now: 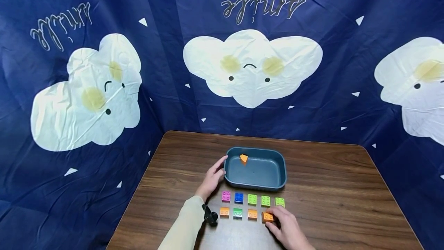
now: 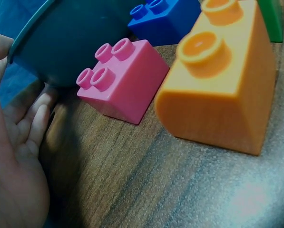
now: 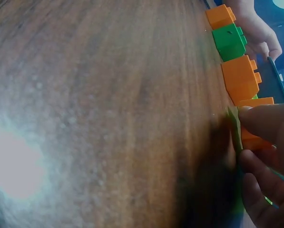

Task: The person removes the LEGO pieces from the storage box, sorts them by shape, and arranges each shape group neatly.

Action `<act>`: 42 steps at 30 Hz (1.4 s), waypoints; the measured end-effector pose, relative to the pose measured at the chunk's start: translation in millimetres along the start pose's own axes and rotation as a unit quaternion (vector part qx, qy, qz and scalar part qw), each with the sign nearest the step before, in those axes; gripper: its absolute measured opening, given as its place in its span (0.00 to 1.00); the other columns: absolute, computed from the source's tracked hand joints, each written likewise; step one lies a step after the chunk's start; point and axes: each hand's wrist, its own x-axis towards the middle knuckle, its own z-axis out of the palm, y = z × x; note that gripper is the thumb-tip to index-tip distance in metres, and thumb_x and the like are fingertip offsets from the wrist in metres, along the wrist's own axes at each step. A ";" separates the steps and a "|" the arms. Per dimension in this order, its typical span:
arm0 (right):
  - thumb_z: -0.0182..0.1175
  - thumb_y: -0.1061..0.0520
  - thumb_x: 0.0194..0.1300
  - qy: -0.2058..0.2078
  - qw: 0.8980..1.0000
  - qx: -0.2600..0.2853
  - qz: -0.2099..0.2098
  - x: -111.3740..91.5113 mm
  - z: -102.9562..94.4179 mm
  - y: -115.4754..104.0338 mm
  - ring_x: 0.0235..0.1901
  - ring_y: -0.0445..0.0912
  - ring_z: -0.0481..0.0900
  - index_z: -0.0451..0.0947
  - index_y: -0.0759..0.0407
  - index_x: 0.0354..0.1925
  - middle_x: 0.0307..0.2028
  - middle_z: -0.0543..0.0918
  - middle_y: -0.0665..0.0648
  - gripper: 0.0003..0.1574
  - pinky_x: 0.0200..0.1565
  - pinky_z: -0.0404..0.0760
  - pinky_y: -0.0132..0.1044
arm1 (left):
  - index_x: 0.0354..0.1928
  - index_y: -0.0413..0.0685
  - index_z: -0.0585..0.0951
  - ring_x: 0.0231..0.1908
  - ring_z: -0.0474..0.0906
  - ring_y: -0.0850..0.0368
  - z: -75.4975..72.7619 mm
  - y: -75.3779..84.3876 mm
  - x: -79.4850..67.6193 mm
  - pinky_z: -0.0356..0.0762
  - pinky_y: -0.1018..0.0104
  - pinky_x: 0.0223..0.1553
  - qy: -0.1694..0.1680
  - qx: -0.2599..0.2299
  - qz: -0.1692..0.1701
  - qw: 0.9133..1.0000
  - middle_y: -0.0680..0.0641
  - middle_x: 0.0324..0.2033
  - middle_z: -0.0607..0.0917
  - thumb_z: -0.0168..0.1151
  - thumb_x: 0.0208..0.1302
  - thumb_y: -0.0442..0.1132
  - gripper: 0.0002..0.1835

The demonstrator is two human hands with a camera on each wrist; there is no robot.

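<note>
My left hand (image 1: 210, 181) is at the left side of a dark teal plastic bin (image 1: 254, 186), its spread fingers and thumb touching the rim. Seen from the left wrist, the thumb tip meets the rim while the other fingers lie lower against the outer wall. At the right end of the front row, my right hand (image 1: 287, 227) pinches an orange toy building brick (image 1: 267, 217) between thumb and fingers. The right wrist view shows that orange brick (image 3: 253, 141) partly hidden by the fingers. Inside the bin, near its back left, lies a small orange piece (image 1: 244, 159).
Two rows of bricks stand before the bin. The back row has a pink brick (image 1: 226, 196), a blue brick (image 1: 238, 198) and lime bricks (image 1: 265, 201); the front row includes a green brick (image 1: 237, 214) between orange ones. Dark blue cloth (image 1: 166, 88) surrounds the wooden table (image 1: 329, 188).
</note>
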 end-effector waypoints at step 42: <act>0.80 0.55 0.57 0.059 0.998 -0.004 -0.036 -1.4 8.5 4.1 0.46 0.38 0.82 0.85 0.51 0.50 0.46 0.84 0.42 0.22 0.47 0.84 0.41 | 0.76 0.67 0.72 0.76 0.61 0.46 0.2 1.7 0.9 0.52 0.34 0.76 0.005 -0.010 -0.001 1.000 0.50 0.78 0.66 0.55 0.72 0.34 0.33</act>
